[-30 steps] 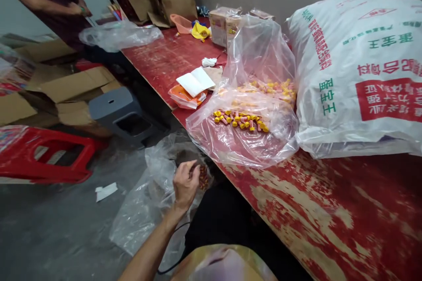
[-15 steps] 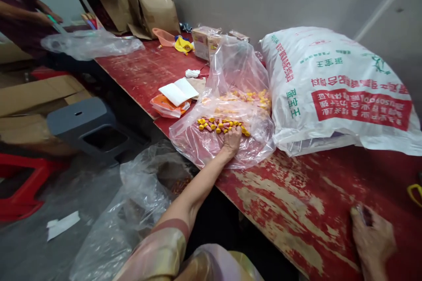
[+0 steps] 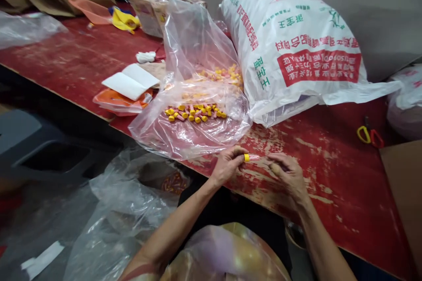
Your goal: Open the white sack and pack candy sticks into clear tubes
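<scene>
Between the thumb and fingers of my left hand [image 3: 229, 163] is a small pink tube with a yellow cap [image 3: 253, 157], held sideways over the table's front edge. Its pink end points toward my right hand [image 3: 290, 174]. The right thumb and fingers are pinched together just beside that end; whatever they hold is too small to make out. Behind my left hand lies a clear plastic bag [image 3: 154, 134] with its mouth spread toward me. Several more yellow-capped pink tubes [image 3: 194, 113] rest at the bag's mouth, and a heap of them shows through the plastic further in.
A large white printed sack [image 3: 296, 26] stands right of the bag. Scissors [image 3: 369, 136] with yellow and red handles lie at the right. White paper [image 3: 132, 81] sits on an orange packet [image 3: 115, 101] at the left. Clear plastic [image 3: 121, 202] hangs below the table edge, near a grey stool [image 3: 42, 149].
My left hand has come back from the tubes at the bag's mouth with one capped tube. My right hand has moved left from the table's right side to meet it. The view has turned right.
</scene>
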Motion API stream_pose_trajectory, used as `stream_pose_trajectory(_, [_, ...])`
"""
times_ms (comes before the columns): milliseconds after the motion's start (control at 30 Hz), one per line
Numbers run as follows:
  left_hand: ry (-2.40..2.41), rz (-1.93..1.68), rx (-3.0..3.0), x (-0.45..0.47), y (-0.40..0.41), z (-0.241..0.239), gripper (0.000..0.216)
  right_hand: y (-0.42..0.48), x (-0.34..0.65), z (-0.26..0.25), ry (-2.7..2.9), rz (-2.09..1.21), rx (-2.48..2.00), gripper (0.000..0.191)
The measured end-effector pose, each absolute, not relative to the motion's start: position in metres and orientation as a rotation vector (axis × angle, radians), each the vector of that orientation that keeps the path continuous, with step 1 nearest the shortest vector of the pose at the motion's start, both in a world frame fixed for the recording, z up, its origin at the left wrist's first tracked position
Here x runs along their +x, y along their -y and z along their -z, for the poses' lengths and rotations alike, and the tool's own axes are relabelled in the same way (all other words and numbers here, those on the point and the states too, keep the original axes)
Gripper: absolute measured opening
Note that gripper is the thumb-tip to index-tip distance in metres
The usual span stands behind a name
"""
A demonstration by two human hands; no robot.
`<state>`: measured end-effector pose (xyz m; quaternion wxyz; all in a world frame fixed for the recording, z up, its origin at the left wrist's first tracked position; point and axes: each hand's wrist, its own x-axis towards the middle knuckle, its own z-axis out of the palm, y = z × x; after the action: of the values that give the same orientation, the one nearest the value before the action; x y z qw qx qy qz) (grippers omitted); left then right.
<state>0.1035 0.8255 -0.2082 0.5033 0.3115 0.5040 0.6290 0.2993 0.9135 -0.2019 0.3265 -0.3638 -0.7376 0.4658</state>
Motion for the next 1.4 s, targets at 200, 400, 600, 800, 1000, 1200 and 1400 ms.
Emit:
stream_pose_trajectory(200, [-1.178, -1.465, 0.633, 0.139, -0.817, 0.225, 0.024, -0.895, 0.289, 0.198, 2.169, -1.275, -0.752, 0.017])
stream_pose_trajectory(400, [-1.477, -1.456, 0.817, 0.156, -0.801, 0.236, 0.009, -0.870, 0.282, 0.211, 2.242, -0.971, -0.889, 0.012])
stream_pose_trajectory(600, [-1.631, -1.169, 1.390, 0.166, -0.799, 0.240, 0.017, -0.879, 0.320, 0.203, 2.409, -0.981, -1.070, 0.021])
stream_pose_trajectory(800, [-1.704, -1.318, 1.443, 0.156, -0.803, 0.244, 0.022, -0.920, 0.399, 0.201, 2.837, -0.320, -1.577, 0.024])
stream_pose_trajectory(1000, [-1.752, -1.404, 1.272, 0.151, -0.810, 0.248, 0.024, -0.919, 0.403, 0.237, 2.921, -0.021, -1.492, 0.034])
stream_pose_trajectory(1200, [-1.682, -1.373, 1.336, 0.167, -0.809, 0.242, 0.032, -0.913, 0.415, 0.237, 2.756, 0.176, -1.174, 0.047])
stream_pose_trajectory(1400, [-1.490, -1.144, 1.557, 0.154, -0.783, 0.230, 0.029, -0.875, 0.355, 0.229, 2.581, -0.351, -0.872, 0.035])
